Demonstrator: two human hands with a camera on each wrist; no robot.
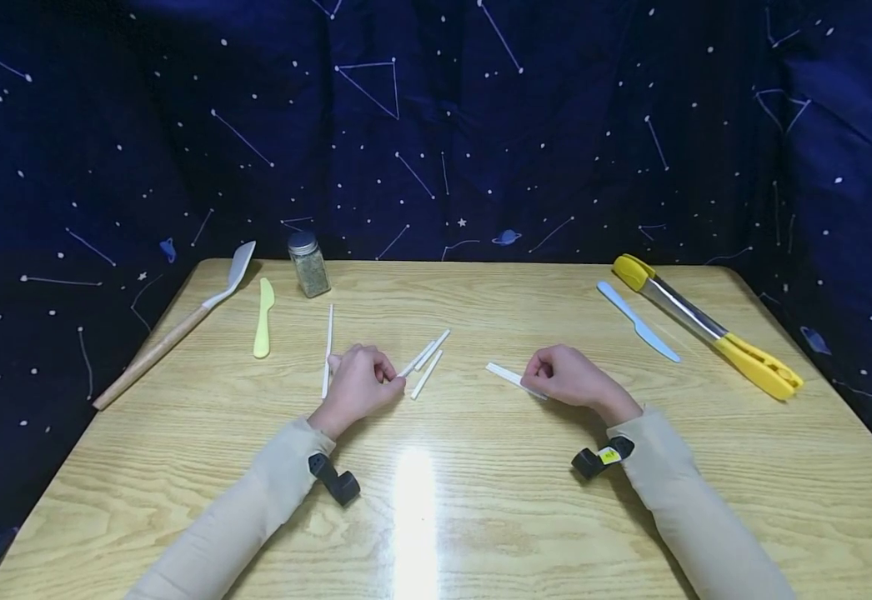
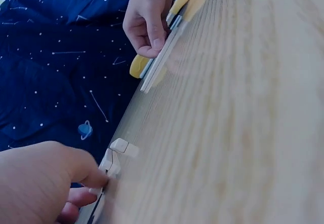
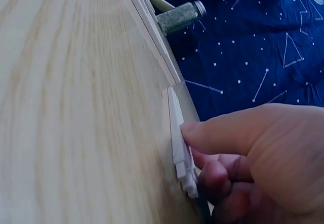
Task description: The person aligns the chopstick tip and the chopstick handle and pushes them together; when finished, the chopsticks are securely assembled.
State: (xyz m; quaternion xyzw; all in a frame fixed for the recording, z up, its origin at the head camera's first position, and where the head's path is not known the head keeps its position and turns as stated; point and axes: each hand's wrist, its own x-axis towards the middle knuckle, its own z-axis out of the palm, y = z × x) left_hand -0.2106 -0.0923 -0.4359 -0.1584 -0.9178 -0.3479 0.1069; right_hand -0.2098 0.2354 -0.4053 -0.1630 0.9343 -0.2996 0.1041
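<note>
My left hand (image 1: 361, 383) is over the left middle of the table, its thumb and forefinger pinching the near end of a thin white stick (image 1: 415, 360). Close by lie two more white sticks, one (image 1: 427, 375) slightly apart on the right. A longer white stick (image 1: 328, 333) runs along the left side of this hand, partly covered by it. On the right, my other hand (image 1: 573, 377) pinches a small bundle of white sticks (image 1: 506, 372) between thumb and fingers, low at the tabletop. The right wrist view shows the uneven ends of that bundle (image 3: 178, 148) beside the thumb.
A spatula (image 1: 173, 337), a yellow knife (image 1: 263, 321) and a jar with a dark lid (image 1: 308, 265) stand or lie at the back left. At the back right are a blue knife (image 1: 638, 322) and yellow-ended tongs (image 1: 691, 318). A dark starry cloth (image 1: 436, 125) hangs behind the table.
</note>
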